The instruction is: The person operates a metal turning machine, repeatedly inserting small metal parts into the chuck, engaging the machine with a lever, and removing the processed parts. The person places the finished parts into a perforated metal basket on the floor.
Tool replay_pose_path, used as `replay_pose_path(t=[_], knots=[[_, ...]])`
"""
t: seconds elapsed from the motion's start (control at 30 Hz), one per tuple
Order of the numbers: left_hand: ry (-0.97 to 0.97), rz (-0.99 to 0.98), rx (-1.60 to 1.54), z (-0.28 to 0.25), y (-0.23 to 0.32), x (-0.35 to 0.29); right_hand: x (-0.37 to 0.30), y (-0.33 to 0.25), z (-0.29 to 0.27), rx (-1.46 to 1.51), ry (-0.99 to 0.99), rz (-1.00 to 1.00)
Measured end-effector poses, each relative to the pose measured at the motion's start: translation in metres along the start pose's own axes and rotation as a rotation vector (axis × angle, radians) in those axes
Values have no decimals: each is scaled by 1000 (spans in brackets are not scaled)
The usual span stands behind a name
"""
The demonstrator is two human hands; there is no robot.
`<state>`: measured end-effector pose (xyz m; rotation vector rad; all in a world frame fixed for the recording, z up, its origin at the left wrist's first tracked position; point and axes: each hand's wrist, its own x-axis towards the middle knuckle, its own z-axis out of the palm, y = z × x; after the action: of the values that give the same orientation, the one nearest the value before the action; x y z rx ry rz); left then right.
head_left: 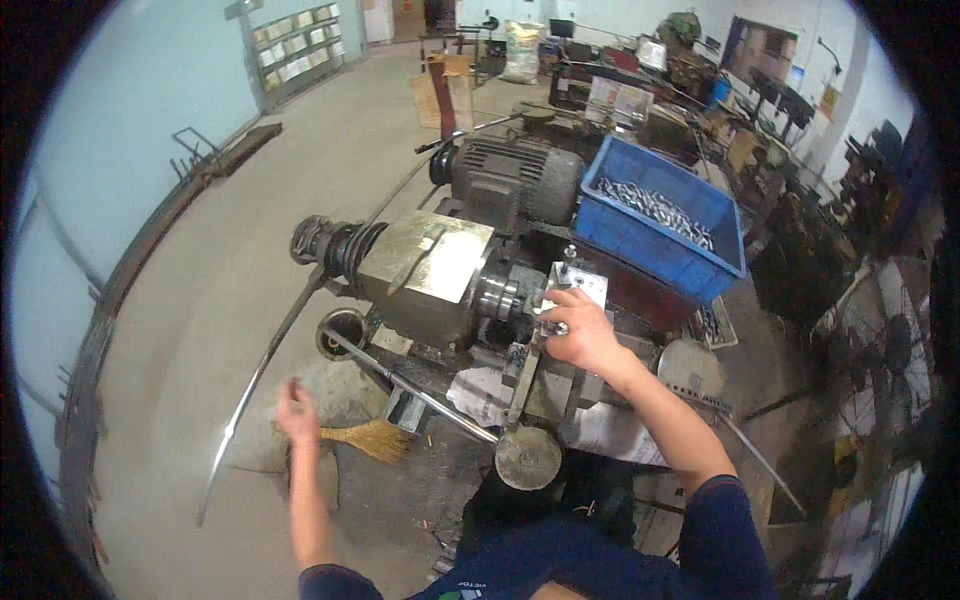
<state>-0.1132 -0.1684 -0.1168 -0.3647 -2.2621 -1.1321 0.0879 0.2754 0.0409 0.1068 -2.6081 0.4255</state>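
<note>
My right hand reaches to the metal block beside the chuck of a lathe-like machine. Its fingers are bent together at the block, closed on something too small or hidden to make out. My left hand is raised off to the left over the floor, blurred, so its fingers do not show clearly. A long shiny lever bar slants down to the left of that hand. Just right of it lies a straw hand broom. The machine's headstock has a flat, yellowish metal top.
Behind the block stands a blue crate holding many small metal parts. An electric motor sits behind the headstock. Another metal bar runs toward a round disc near my body. A white sack stands farther back.
</note>
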Motion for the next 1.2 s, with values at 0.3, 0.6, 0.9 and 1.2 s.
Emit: replay_pose_path(t=[0.3, 0.6, 0.9, 1.2], knots=[[-1267, 504, 929, 106, -19, -67, -160, 28, -106, -107, 35, 491], [-1036, 88, 608, 78, -2, -36, -426, 112, -167, -665, -142, 1225], [-690, -396, -281, 51, 37, 11, -518, 69, -149, -585, -360, 1654], [-695, -565, -226, 79, 72, 9, -453, -90, -65, 614, 328, 1671]])
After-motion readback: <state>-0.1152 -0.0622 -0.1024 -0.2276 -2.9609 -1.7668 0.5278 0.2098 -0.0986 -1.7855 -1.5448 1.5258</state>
